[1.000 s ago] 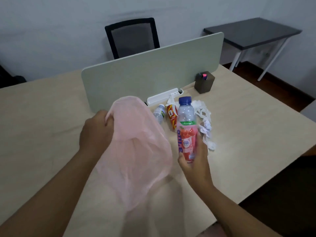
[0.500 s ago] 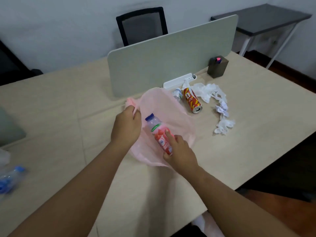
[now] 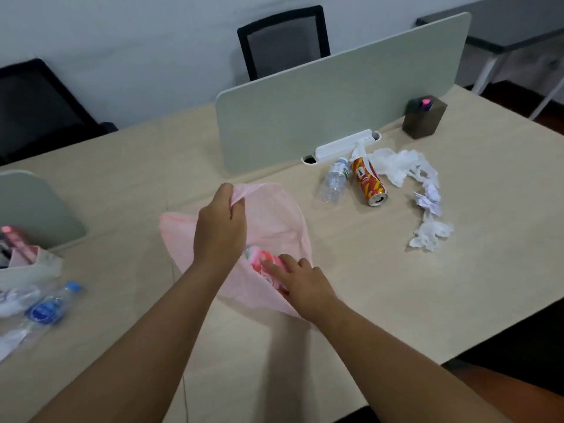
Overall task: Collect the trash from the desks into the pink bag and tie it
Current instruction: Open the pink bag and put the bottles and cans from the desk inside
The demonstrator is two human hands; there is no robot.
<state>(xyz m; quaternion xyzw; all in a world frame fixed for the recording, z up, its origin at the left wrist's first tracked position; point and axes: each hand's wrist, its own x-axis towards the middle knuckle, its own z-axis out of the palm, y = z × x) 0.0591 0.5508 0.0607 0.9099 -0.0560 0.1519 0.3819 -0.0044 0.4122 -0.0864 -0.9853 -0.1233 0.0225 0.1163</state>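
Observation:
The pink bag (image 3: 276, 215) lies open on the desk in the middle of the view. My left hand (image 3: 221, 228) pinches its upper rim and holds the mouth up. Inside the mouth, my right hand (image 3: 300, 282) grips the red-labelled drink bottle (image 3: 262, 262), which is mostly within the bag. To the right lie a clear empty bottle (image 3: 334, 180), a red and yellow can (image 3: 367, 181) on its side, and crumpled white tissues (image 3: 422, 196). At the far left are a blue-capped bottle (image 3: 50, 306) and clear plastic trash.
A grey-green divider panel (image 3: 335, 96) stands across the desk, with a white power strip (image 3: 345, 145) at its foot. A dark pen holder (image 3: 424, 117) sits at the right. A second divider (image 3: 33, 206) and a pink item are at the left. Black chairs stand behind.
My right hand has pushed the red-labelled bottle deeper into the pink bag, which has dropped lower onto the desk. The view has swung left, bringing more trash into sight.

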